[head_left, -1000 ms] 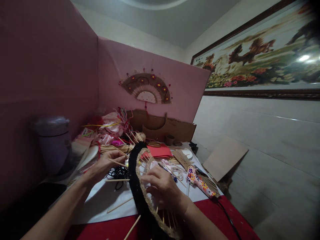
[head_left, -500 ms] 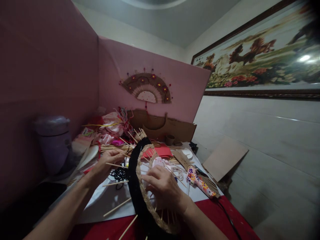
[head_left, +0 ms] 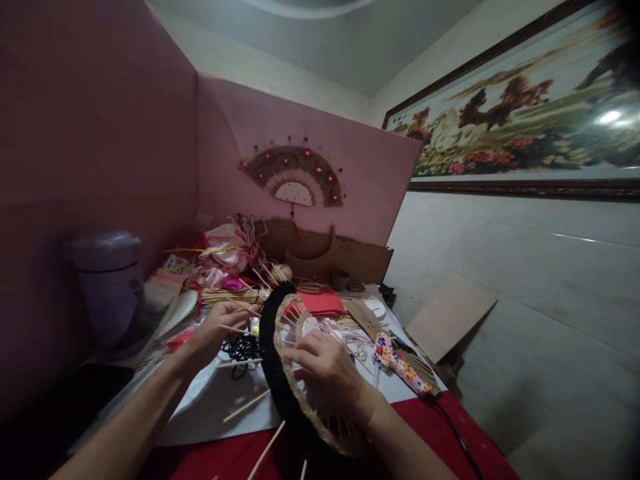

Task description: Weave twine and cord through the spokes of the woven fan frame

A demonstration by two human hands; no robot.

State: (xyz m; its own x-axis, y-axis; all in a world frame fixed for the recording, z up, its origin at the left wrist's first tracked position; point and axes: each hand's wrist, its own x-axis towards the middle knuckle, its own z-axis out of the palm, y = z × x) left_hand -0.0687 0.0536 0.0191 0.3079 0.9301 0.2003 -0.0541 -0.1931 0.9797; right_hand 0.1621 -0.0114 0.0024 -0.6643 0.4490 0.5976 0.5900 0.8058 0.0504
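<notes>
I hold a half-made fan (head_left: 280, 373) upright on edge over the table: a black band outside, a braided straw band inside, thin wooden sticks poking out. My right hand (head_left: 327, 377) presses against the inner side with curled fingers on the straw band and sticks. My left hand (head_left: 217, 330) is on the outer side, its fingers pinched on one of the protruding sticks (head_left: 240, 330) near the top of the fan.
A flower-patterned glue gun (head_left: 400, 365) lies right of the fan on the white sheet (head_left: 210, 400). Red paper (head_left: 323, 303), cardboard pieces (head_left: 325, 253), loose sticks and ribbons crowd the back. A finished fan (head_left: 295, 175) hangs on the pink board. A lilac bin (head_left: 105, 280) stands left.
The fan has tilted and shifted slightly between frames, rising then settling. My left hand stays at the sticks; my right hand shifts a little on the straw band.
</notes>
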